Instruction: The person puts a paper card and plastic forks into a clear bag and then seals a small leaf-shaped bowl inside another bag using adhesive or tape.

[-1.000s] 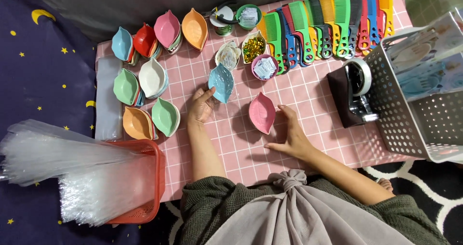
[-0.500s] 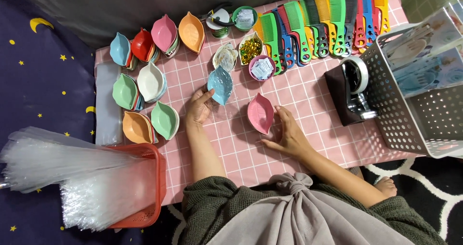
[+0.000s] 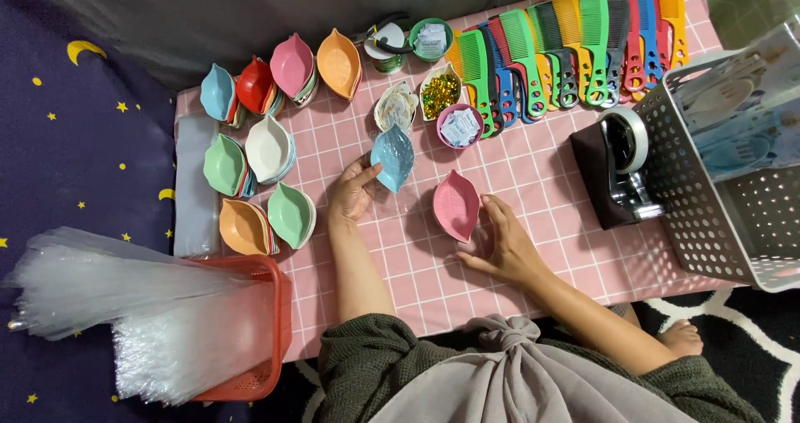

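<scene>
My left hand grips a blue leaf-shaped dish by its near edge and holds it tilted above the pink checked table. A pink leaf-shaped dish lies flat on the table to the right of it. My right hand rests beside that pink dish with its fingers spread, the fingertips just at the dish's right edge, holding nothing.
Stacks of coloured leaf dishes fill the table's left. Small bowls of trinkets and a row of coloured combs line the back. A tape dispenser and white perforated basket stand right; a red basket of clear bags sits front left.
The view has shifted slightly. My left hand keeps hold of the blue dish and my right hand has stayed by the pink dish.
</scene>
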